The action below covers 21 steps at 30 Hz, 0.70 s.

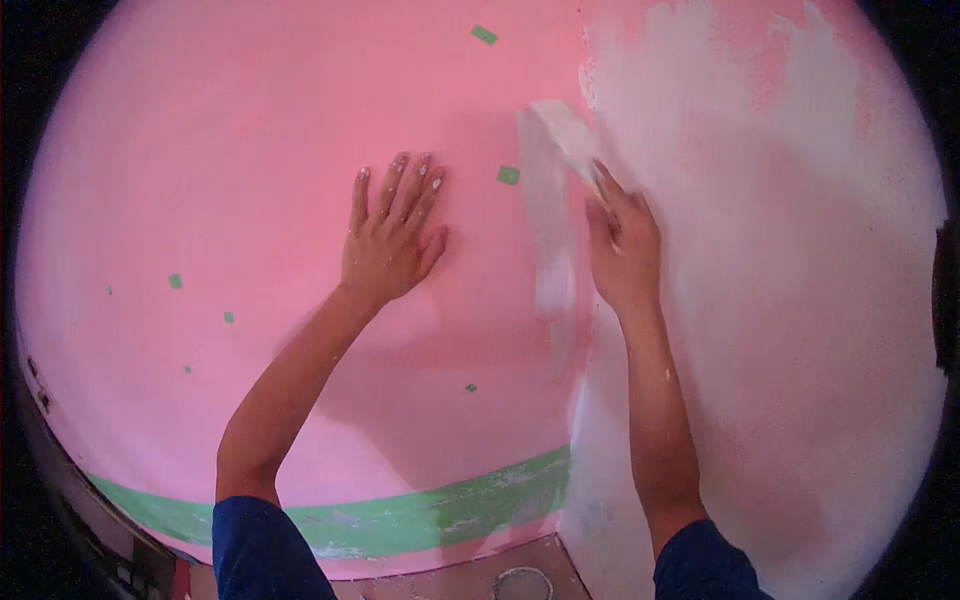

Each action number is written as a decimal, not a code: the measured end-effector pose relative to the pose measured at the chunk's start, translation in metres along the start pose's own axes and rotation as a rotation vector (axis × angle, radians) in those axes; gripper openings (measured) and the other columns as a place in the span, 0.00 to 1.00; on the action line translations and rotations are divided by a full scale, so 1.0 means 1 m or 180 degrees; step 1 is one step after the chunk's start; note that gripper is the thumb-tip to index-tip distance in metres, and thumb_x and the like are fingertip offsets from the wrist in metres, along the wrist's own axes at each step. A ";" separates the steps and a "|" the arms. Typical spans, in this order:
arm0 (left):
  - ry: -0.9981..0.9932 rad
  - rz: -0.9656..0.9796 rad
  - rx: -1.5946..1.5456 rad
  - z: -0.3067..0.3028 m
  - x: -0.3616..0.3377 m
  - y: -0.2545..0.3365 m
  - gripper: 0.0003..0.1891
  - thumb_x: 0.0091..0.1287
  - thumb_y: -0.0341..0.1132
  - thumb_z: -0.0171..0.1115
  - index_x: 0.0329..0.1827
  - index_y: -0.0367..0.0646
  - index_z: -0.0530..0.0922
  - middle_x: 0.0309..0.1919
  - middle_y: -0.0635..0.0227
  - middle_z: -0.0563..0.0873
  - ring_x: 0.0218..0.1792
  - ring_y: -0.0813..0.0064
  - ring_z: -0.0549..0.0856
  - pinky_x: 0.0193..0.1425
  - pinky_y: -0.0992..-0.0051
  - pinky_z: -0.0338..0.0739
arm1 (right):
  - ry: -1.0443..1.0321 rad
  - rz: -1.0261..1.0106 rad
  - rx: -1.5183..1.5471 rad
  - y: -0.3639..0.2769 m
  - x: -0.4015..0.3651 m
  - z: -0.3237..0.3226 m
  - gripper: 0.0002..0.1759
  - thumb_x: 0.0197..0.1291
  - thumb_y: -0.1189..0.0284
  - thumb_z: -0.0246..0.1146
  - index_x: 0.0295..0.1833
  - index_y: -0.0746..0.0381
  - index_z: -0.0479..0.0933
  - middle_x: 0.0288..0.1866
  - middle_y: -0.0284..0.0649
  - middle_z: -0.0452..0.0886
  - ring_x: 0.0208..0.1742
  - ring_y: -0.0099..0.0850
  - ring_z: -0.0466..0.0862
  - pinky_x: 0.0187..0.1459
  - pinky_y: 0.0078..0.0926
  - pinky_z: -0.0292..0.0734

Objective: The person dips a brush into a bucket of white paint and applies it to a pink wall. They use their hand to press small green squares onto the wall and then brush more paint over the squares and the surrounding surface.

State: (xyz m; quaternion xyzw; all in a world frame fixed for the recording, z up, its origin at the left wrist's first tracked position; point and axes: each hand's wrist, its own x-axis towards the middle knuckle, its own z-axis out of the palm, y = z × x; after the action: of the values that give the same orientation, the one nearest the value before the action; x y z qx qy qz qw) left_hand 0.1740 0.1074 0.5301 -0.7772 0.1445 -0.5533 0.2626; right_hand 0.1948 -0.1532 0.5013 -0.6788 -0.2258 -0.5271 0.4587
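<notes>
Fingers curled shut, the right hand has the handle of a putty knife wrapped inside its fist, index finger laid along the top. The blade is flat, broad and pale, smeared with white filler, and it is blurred, so its exact edge is hard to make out. It points up and to the left from the fist, with its long axis running diagonally from lower right to upper left. The blade appears to lie against the wall just at the corner where two surfaces meet.

Below the blade, a chalky vertical streak runs down the smooth pink wall. Right of the corner, the adjoining wall is skimmed in patchy, rough white with pink showing through.

The left hand is fully open, fingers spread and pointing upward, palm pressed flat on the pink wall and holding nothing; its fingertips are flecked with white. Small green tape scraps dot the pink surface near it. Both forearms end in dark blue sleeves. A worn green band crosses the wall's base.
</notes>
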 end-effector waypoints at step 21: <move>-0.0031 -0.0080 0.0178 0.000 0.005 0.016 0.31 0.66 0.45 0.47 0.72 0.46 0.56 0.73 0.62 0.53 0.74 0.60 0.50 0.73 0.47 0.36 | -0.0404 0.0620 -0.1021 0.034 -0.054 0.008 0.20 0.63 0.69 0.52 0.59 0.60 0.73 0.26 0.52 0.76 0.31 0.48 0.79 0.34 0.47 0.73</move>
State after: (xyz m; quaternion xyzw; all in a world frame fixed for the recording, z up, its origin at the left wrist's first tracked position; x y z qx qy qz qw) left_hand 0.1761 0.0918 0.5247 -0.7740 0.1179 -0.5566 0.2780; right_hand 0.2074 -0.1525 0.4383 -0.7937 -0.1007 -0.4656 0.3783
